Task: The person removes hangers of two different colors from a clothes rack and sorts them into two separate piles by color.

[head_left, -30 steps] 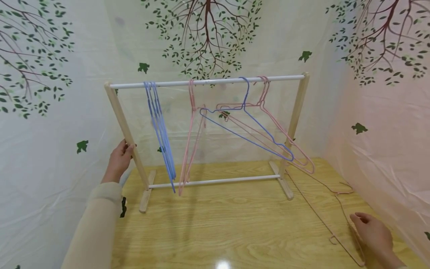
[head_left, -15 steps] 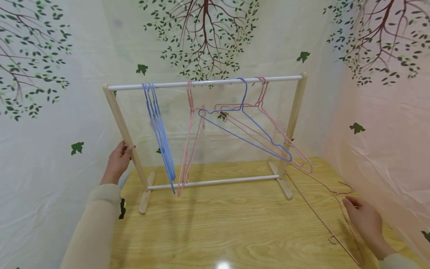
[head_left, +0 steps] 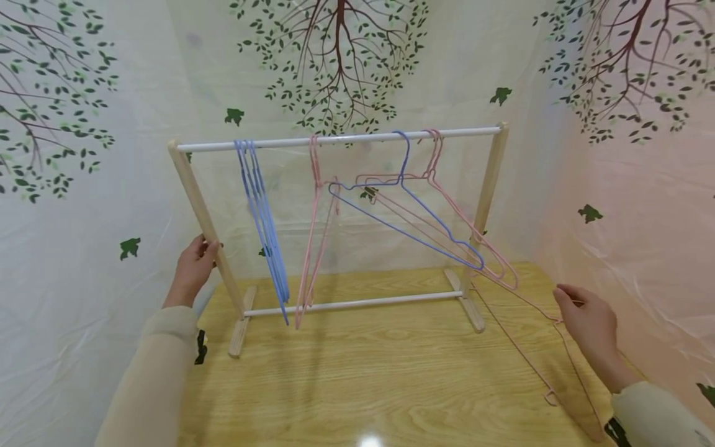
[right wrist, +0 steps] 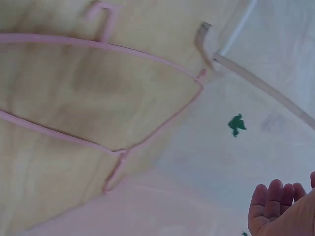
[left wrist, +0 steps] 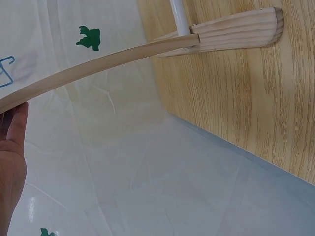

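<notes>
My left hand [head_left: 192,270] grips the left wooden post [head_left: 192,189] of a small garment rack; the left wrist view shows fingers [left wrist: 17,125] against the post. To the right of the rack, my right hand [head_left: 591,329] hovers with loosely curled fingers, holding nothing. A pink clothes hanger [right wrist: 147,56] lies flat on the table below it. From the rack's white top rail [head_left: 357,139] hang several blue hangers [head_left: 262,217] bunched at the left, pink hangers [head_left: 316,167] near the middle, a single blue hanger [head_left: 402,167] and more pink hangers [head_left: 432,166] at the right.
The rack stands on wooden feet [head_left: 473,313] joined by a white lower rail [head_left: 368,302]. Beneath it is a wood-grain table [head_left: 357,366]. Pale sheeting [head_left: 139,124] printed with trees and leaves surrounds the table at the back and sides.
My right hand has risen and moved left and away from me over the hanger on the table, toward the rack. My left hand keeps its grip on the post.
</notes>
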The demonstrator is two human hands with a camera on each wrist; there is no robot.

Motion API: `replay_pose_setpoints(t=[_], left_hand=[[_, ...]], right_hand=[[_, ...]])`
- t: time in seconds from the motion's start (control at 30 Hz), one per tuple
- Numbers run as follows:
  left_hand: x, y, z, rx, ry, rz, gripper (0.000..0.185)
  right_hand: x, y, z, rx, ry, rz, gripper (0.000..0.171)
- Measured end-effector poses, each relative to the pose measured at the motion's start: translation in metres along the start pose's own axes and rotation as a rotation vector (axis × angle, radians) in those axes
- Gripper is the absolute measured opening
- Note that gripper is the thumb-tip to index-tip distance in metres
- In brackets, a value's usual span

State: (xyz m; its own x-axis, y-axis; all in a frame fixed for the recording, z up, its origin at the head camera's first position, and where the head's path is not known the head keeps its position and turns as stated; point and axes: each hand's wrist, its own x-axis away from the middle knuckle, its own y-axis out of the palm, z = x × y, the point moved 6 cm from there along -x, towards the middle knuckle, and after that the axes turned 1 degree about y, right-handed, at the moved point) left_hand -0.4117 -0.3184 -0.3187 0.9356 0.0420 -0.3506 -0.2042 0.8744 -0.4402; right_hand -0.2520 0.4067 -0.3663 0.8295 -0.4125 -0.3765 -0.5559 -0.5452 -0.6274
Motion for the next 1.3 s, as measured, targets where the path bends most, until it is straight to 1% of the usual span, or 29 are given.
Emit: replay_pose_setpoints(t=[0.2, 0.33, 0.43, 0.6, 0.7, 0.83, 0.93, 1.17, 1.3], left_hand=[[0.001, 0.000, 0.001, -0.024, 0.018, 0.014, 0.054], [0.002, 0.000, 0.001, -0.047, 0.018, 0.035, 0.052], [0.003, -0.001, 0.002, -0.058, 0.023, 0.045, 0.051], [0.002, -0.001, 0.001, -0.079, 0.041, 0.034, 0.049], [0.001, 0.000, -0.001, -0.092, 0.042, 0.022, 0.049], [0.001, 0.001, -0.001, -0.109, 0.041, 0.017, 0.049], [0.002, 0.001, -0.001, -0.124, 0.042, 0.022, 0.047], [0.001, 0.002, -0.001, -0.111, 0.046, 0.027, 0.047], [0.002, 0.002, 0.000, -0.117, 0.050, 0.035, 0.046]], right_hand=[[-0.017, -0.008, -0.034, -0.076, 0.008, 0.009, 0.055], [-0.028, -0.011, -0.061, -0.131, -0.030, 0.029, 0.053], [-0.036, -0.009, -0.081, -0.167, -0.064, 0.034, 0.051], [-0.047, -0.001, -0.110, -0.188, -0.127, 0.019, 0.047], [-0.052, 0.004, -0.123, -0.189, -0.159, -0.005, 0.047], [-0.059, 0.013, -0.135, -0.188, -0.177, -0.060, 0.050], [-0.062, 0.018, -0.142, -0.182, -0.185, -0.085, 0.051], [-0.060, 0.027, -0.156, -0.179, -0.207, -0.115, 0.048], [-0.057, 0.034, -0.162, -0.198, -0.206, -0.141, 0.046]])
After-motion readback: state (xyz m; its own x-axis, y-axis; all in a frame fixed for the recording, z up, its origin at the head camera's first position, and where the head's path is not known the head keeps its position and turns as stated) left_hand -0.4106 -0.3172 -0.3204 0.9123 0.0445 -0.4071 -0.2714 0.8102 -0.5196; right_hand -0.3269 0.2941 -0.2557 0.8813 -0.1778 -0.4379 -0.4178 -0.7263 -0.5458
